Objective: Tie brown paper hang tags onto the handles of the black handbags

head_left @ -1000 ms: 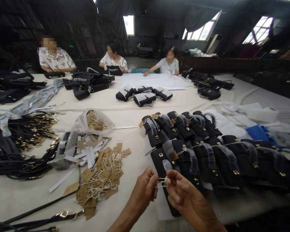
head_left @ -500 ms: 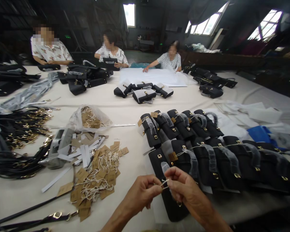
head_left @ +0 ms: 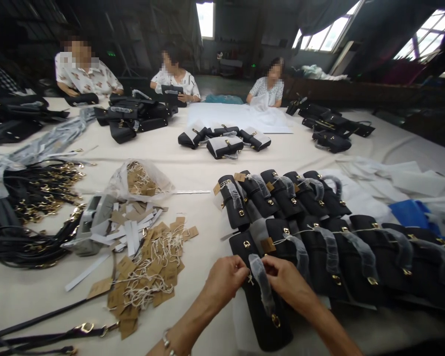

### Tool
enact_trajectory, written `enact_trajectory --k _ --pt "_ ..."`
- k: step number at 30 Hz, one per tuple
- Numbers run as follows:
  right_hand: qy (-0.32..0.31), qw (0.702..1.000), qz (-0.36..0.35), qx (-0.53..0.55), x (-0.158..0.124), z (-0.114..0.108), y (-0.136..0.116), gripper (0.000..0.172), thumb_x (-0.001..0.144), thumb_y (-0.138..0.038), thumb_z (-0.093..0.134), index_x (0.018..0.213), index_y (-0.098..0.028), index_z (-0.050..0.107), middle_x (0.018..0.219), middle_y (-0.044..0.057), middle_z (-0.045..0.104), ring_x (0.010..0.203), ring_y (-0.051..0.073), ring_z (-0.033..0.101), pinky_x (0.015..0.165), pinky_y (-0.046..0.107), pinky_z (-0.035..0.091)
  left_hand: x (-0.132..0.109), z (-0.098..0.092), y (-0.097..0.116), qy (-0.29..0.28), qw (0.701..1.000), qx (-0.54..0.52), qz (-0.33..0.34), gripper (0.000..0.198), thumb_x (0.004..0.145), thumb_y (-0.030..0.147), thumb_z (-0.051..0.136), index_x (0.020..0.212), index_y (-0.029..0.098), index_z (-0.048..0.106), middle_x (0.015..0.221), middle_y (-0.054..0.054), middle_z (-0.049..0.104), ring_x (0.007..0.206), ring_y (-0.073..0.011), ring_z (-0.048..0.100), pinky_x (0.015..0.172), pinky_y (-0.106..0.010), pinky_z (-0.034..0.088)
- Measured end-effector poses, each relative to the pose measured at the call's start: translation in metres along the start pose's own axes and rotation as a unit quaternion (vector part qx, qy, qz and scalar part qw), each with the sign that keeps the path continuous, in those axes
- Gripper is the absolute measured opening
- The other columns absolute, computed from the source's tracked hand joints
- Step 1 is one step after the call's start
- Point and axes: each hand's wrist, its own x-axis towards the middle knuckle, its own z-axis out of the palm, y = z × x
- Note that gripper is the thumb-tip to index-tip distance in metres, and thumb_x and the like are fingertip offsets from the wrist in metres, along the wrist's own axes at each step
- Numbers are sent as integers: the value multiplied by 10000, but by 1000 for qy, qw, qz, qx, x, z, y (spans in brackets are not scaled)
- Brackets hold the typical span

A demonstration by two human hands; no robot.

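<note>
**Both hands pinch at the nearest black bag**

The left hand (head_left: 226, 281) has its fingertips pressed together on a thin white string (head_left: 250, 280). The right hand (head_left: 286, 283) has its fingers closed just beside it, at the top of the film-wrapped handle (head_left: 264, 284); which of the two they clamp cannot be told. The black bag (head_left: 261, 319) lies flat under both hands. A heap of brown tags (head_left: 152, 277) lies left of the bag, and rows of like bags (head_left: 319, 232) lie to its right and behind it.
</note>
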Motion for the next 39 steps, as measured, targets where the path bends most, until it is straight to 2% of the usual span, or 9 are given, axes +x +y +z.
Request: enact_trajectory --k 3,7,10,15,20,26,29,34,39 --pt "-30 998 5 52 4 5 6 170 756 -257 706 904 -179 736 746 3 669 742 212 627 667 301 476 6 14 6 14 1000 -2 19 127 750 268 588 644 199 577 561 18 554 477 -118 492 449 -211 278" --pt "-32 997 13 62 8 6 7 179 751 -317 733 812 -150 747 710 14 679 693 197 611 649 286 473 13 26 1 -50 997 -58 0 208 832 357 478 711 208 560 445 44 513 361 -117 445 383 -205 312" --pt "-31 998 11 55 9 4 5 236 794 -372 696 738 -149 750 682 18 677 693 197 610 629 271 458 17 25 -2 -80 992 -92 -7 266 842 445 474 745 205 538 412 58 513 305 -99 387 324 -186 287" --pt "-21 995 30 96 8 1 2 218 801 -348 713 697 -160 746 684 -2 654 630 137 548 563 228 398 18 16 -5 -76 992 -102 4 273 827 465 546 764 205 496 486 39 604 302 -84 419 302 -164 277" --pt "10 927 108 359 7 4 7 187 700 -289 820 708 -140 708 561 -27 591 503 79 459 450 185 304 16 14 -13 -54 994 -94 21 243 820 421 591 763 196 520 522 37 620 392 -101 534 390 -166 351" --pt "-8 833 142 534 4 3 6 363 601 -401 888 679 -143 645 688 -23 610 520 43 460 393 144 285 15 8 -11 -65 989 -126 49 215 802 370 597 726 190 510 587 26 614 526 -118 576 506 -203 428" --pt "6 795 154 587 9 3 5 394 557 -359 932 749 -140 666 640 -58 568 488 17 438 375 118 285 11 0 -8 -106 984 -133 47 180 749 309 652 717 179 532 587 43 575 514 -95 531 483 -183 383" --pt "47 770 173 612 32 6 12 468 554 -289 948 902 -125 681 594 -76 581 405 -12 393 325 94 227 8 -13 -20 -134 982 -134 -1 150 669 198 643 806 177 584 503 71 544 397 -87 453 384 -174 321" --pt "54 781 179 596 43 13 14 564 564 -250 937 1041 -118 666 683 -13 677 381 -13 386 315 95 223 21 -28 -36 -20 983 -183 17 276 644 279 699 847 159 556 543 84 503 453 -64 448 425 -162 305"
